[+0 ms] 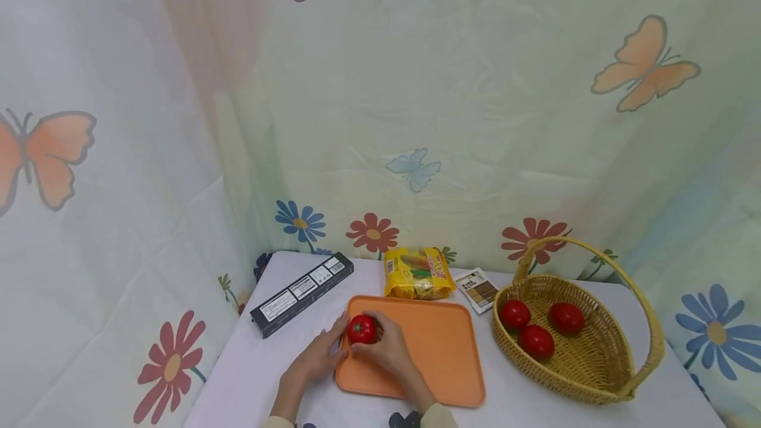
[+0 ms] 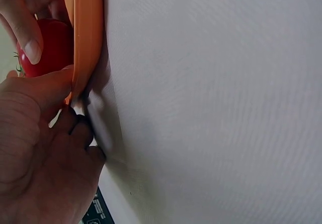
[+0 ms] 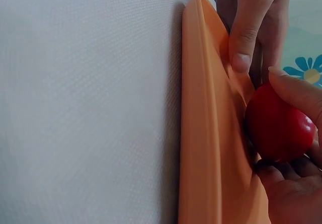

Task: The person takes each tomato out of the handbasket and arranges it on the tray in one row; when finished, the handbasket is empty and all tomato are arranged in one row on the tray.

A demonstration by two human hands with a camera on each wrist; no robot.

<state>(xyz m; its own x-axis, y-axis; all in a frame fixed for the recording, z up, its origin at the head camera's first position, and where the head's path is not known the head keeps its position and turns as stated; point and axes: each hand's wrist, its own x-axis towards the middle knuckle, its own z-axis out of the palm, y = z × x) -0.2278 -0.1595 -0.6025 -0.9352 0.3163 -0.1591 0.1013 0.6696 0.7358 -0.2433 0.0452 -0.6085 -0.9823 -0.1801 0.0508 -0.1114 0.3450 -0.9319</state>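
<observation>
Behind it all you have a big pale cloth curtain with butterflies and flowers (image 1: 505,137). In front stands your table with a white cloth (image 1: 238,375). To your right sits a tan woven basket with a tall handle (image 1: 549,376). Next comes the shallow orange plastic tray (image 1: 434,349), then a long black box with white labels (image 1: 302,294) and a shiny yellow food bag (image 1: 418,274) just beyond the tray.

Your left hand (image 1: 315,355) pinches the tray's left edge, thumb inside, fingers outside. Your right hand (image 1: 386,349) reaches over the tray. A small flat white and brown packet (image 1: 475,289) lies near the bag. Three shiny red fruits (image 1: 536,341) lie in the basket.

Last is the round red tomato with a green top (image 1: 361,329), over the tray's far left corner. Your right thumb and fingers are clamped around it. I can't tell if it touches the tray. I think you're partway: the tomato is at the tray, but letting go is left to do.
</observation>
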